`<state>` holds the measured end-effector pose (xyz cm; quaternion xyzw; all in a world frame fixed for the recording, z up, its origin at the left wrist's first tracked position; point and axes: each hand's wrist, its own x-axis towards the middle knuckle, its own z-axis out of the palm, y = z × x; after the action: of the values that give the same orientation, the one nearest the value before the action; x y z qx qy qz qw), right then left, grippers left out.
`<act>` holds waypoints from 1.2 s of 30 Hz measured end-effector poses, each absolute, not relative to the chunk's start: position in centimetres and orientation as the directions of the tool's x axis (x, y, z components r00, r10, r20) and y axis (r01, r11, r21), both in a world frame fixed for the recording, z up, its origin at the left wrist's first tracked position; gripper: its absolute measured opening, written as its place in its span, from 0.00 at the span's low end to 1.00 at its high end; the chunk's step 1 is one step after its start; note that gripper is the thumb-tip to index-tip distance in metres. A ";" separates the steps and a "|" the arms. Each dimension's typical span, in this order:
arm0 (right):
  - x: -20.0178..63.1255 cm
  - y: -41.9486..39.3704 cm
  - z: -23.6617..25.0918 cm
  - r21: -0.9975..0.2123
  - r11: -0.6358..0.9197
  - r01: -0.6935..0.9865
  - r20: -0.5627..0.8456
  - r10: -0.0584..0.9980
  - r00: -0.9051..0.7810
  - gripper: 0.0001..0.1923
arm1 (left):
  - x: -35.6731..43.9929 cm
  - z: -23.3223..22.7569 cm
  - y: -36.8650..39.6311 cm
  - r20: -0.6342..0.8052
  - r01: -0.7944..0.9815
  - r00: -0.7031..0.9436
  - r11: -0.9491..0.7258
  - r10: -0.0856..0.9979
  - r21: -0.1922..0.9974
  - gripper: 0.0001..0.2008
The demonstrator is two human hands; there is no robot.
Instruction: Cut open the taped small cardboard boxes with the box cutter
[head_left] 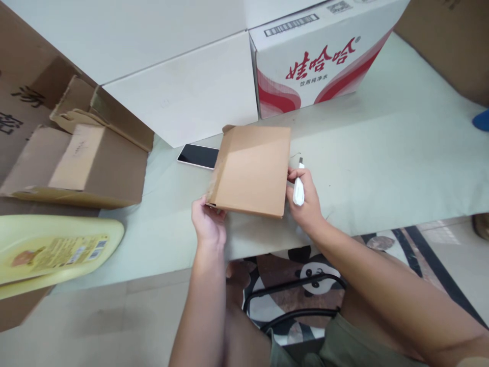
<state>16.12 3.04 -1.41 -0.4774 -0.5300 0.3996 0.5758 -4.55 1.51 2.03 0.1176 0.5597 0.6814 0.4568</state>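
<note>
A flat brown cardboard box [252, 171] is held tilted over the table, its near edge raised. My left hand [209, 221] grips its near left corner, with the fingers partly hidden underneath. Along the left side of the box runs a strip that looks like clear tape. My right hand [305, 201] is closed around a white utility knife [298, 191], whose narrow tip points away from me. Some fingers of that hand also touch the right edge of the box. Behind the box's left side lies a phone [198, 156] with a dark screen, partly covered.
White cartons [187, 86] and a red-and-white water carton [313, 71] stand along the back of the table [382, 163]. Brown boxes [118, 168] and a pale yellow bottle [57, 250] are at the left. A blue object [481, 121] shows at the right edge.
</note>
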 end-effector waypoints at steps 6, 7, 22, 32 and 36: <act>16.1 3.0 -1.3 -0.979 0.201 0.035 0.203 0.971 0.127 0.10 | -4.2 2.4 1.6 -0.373 -0.511 -0.572 0.039 0.730 0.859 0.11; 16.1 3.0 -1.2 -0.980 0.195 0.031 0.197 0.972 0.126 0.10 | -4.2 2.5 1.6 -0.377 -0.512 -0.573 0.041 0.728 0.858 0.11; 16.3 3.0 -1.4 -0.977 0.212 0.002 0.211 0.970 0.125 0.10 | -4.3 2.4 1.5 -0.384 -0.521 -0.571 0.042 0.725 0.853 0.11; 16.1 2.8 -2.0 -0.958 0.279 -0.063 0.271 0.956 0.114 0.09 | -4.6 1.1 1.7 -0.274 -0.441 -0.628 -0.043 0.728 0.897 0.17; 16.1 2.8 -1.6 -0.963 0.263 -0.064 0.253 0.958 0.133 0.10 | -5.0 0.8 1.6 -0.111 -0.249 -0.656 -0.075 0.747 0.966 0.20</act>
<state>16.11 2.81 -1.62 -0.4400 -0.5083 0.4182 0.6108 -5.03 1.58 0.78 0.2145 0.5799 0.7011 0.3552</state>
